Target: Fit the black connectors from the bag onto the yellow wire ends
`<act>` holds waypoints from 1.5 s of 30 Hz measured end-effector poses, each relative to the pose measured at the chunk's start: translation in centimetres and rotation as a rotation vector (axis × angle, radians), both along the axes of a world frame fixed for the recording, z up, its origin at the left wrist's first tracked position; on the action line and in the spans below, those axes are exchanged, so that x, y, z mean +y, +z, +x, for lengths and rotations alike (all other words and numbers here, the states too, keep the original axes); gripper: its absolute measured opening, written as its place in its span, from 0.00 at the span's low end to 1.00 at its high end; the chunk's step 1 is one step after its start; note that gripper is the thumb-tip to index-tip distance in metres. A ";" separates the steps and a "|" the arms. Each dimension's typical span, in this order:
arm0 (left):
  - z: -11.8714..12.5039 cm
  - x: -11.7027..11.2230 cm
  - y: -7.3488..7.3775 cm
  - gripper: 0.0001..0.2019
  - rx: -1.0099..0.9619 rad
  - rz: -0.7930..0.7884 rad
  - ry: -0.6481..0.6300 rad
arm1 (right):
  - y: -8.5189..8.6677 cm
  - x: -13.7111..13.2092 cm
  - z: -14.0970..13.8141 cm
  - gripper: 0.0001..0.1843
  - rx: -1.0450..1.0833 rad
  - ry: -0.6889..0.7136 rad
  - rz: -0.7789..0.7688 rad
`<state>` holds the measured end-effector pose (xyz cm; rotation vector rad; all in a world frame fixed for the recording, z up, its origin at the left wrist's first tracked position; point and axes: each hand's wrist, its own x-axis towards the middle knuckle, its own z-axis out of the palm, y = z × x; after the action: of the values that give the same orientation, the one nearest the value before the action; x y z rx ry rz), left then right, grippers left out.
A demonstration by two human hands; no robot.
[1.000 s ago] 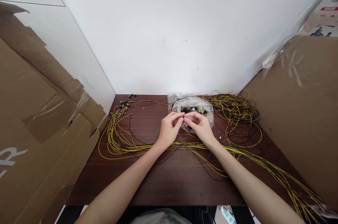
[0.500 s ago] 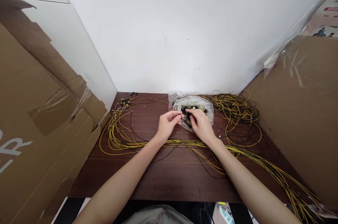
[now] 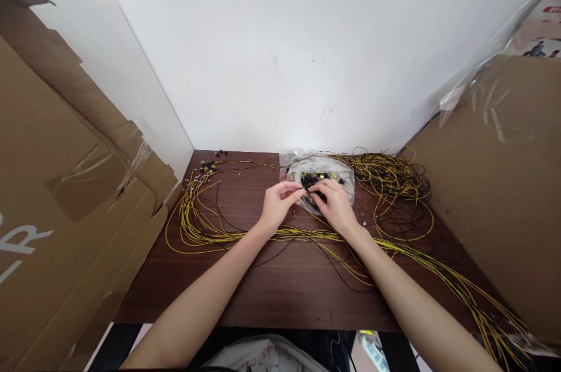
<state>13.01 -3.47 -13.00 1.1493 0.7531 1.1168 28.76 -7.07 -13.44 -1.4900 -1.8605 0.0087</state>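
Over the near side of a clear plastic bag (image 3: 348,172), my two hands meet with fingertips almost touching. My left hand (image 3: 280,204) pinches thumb against forefinger on something tiny, too small to name. My right hand (image 3: 336,204) also has its fingers drawn together at the tips; a small dark piece seems to be between them, its kind unclear. Small black and yellow parts (image 3: 324,176) fill the bag's open mouth just beyond my fingers. Thin yellow and black wires (image 3: 307,235) run in a long bundle beneath both wrists.
A tangled heap of yellow and black wire (image 3: 390,176) lies at the back right of the brown table (image 3: 280,302). Several small black and yellow parts (image 3: 208,167) sit at the back left. Cardboard stands on the left (image 3: 65,185) and right (image 3: 495,185); a white wall (image 3: 280,68) closes the back.
My right hand's fingers have drawn together and lie closer to the left fingertips. My left hand keeps its pinch in nearly the same place. The view has shifted slightly.
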 end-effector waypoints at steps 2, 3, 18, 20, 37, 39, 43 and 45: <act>0.0 0.0 0.1 0.15 0.006 -0.008 0.003 | 0.5 -0.1 -0.1 0.09 0.099 0.012 0.031; -0.1 0.0 0.1 0.15 0.007 -0.012 0.002 | 0.8 -0.2 -0.2 0.09 0.171 0.015 0.039; -0.2 -0.1 0.1 0.13 -0.002 0.004 -0.056 | 1.4 -1.1 -2.2 0.09 0.723 0.065 -0.089; -0.2 -0.1 0.1 0.13 0.004 0.010 -0.054 | 1.4 -1.1 -2.3 0.09 0.667 0.072 -0.072; -0.1 -0.2 0.1 0.13 0.019 0.025 -0.031 | 2.0 -1.4 -1.9 0.07 0.452 -0.002 0.008; -0.1 -0.2 0.1 0.13 0.019 0.025 -0.030 | 2.1 -1.5 -1.9 0.07 0.421 0.006 0.017; -0.1 -0.2 0.1 0.13 0.033 0.029 -0.024 | 2.1 -1.6 -2.0 0.07 0.381 0.016 0.024; -0.1 -0.2 0.1 0.13 0.037 0.029 -0.026 | 2.1 -1.5 -2.0 0.07 0.365 0.023 0.024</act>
<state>12.93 -3.72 -12.93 1.2043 0.7510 1.0905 26.76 -8.62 -11.36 -1.3477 -1.5768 0.2520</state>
